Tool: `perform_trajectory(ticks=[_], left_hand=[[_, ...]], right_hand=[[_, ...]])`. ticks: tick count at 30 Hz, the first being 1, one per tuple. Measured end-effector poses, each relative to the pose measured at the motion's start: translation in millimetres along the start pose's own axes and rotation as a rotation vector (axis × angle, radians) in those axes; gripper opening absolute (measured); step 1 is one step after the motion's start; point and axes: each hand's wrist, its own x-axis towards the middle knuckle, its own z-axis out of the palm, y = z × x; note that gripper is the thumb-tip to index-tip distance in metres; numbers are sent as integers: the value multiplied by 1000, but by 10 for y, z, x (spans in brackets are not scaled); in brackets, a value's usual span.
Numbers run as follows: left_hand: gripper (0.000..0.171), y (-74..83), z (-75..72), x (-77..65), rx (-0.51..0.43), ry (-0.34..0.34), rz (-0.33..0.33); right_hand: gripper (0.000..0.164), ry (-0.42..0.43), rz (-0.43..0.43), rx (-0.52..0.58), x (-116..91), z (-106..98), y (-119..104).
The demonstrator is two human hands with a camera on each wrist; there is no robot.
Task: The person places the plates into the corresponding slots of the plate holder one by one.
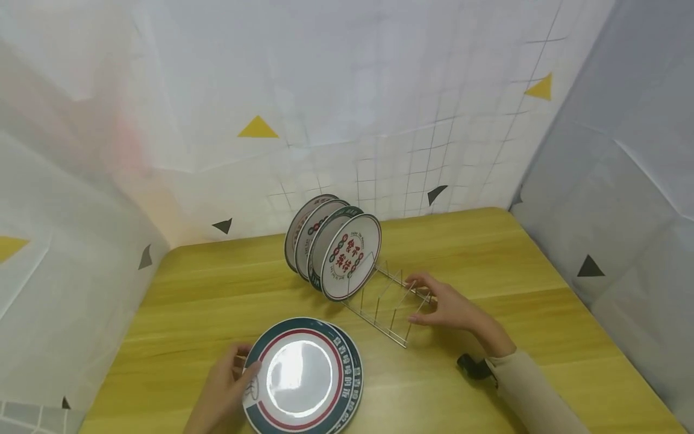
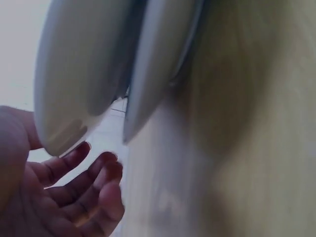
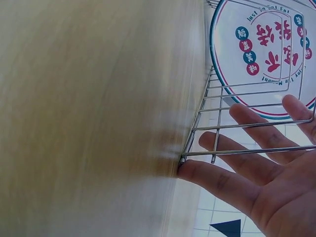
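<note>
My left hand [image 1: 225, 377] holds the left edge of a white plate with a dark green rim and red ring [image 1: 295, 374], thumb over the rim and fingers under it. Below this plate lies another green-rimmed plate [image 1: 355, 386]; the left wrist view shows a gap between the two at the edge. At the right end of a wire plate rack [image 1: 390, 330], my right hand [image 1: 447, 306] curves round the end wires, its fingers spread among them in the right wrist view. Several plates [image 1: 352, 259] stand upright in the rack's left part, the front one bearing red characters.
The wooden table [image 1: 217, 283] carries the rack and plates. White sheeting [image 1: 347, 90] with yellow and black triangles walls off the back and sides. A small black object [image 1: 473, 366] shows by my right sleeve [image 1: 528, 386].
</note>
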Motion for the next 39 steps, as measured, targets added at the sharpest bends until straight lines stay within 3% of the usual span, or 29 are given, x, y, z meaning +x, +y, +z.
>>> perform_trajectory(ticks=[4,11,18,28,33,39], left_hand=[[28,67,-43,10,40,27,61],[35,190,-99,17,76,21,15],[53,177,-81,33,81,18,29],[82,158,-97,30,167,-30,158],[79,228,-109,19,123,-23,200],[78,432,-145,48,-33,47,249]], right_hand=[[69,1,0,-4,-1,2,8],[69,3,4,-6,0,2,24],[69,-4,5,5,5,4,11],[71,-10,13,30,3,1,22],[72,-8,6,32,11,1,34],[71,-8,-5,28,10,3,36]])
